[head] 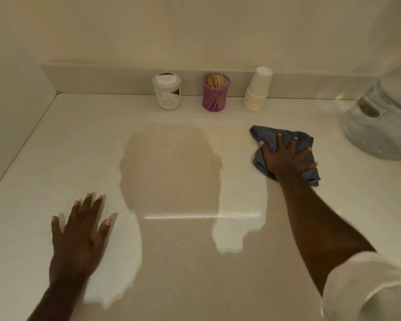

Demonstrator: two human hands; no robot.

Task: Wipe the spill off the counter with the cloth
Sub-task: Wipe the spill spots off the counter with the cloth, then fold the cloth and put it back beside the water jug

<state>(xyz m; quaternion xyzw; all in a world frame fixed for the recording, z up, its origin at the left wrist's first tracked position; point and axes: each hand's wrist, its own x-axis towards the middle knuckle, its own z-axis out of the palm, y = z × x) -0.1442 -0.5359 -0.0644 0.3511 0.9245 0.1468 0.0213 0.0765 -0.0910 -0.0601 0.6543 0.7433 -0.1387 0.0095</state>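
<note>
The left hand (pixel 79 237) is spread open low over the bench (pixel 56 158) and holds nothing. Farther out, the right hand (pixel 285 158) presses spread fingers onto the bunched grey cloth (pixel 269 133). I cannot tell the spill from the shadow mid-bench, so broad overlapping flat-palm strokes seem best. By the back wall, a jar (pixel 167 91), a pink mesh cup (pixel 216 95) and stacked paper cups (pixel 257 91) limit reach. A clear vessel (pixel 380 126) crowds the right.

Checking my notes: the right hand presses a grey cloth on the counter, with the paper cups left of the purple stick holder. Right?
Not quite: the head view shows the paper cups right of the purple stick holder, not left. The right hand does press the grey cloth on the counter.
</note>
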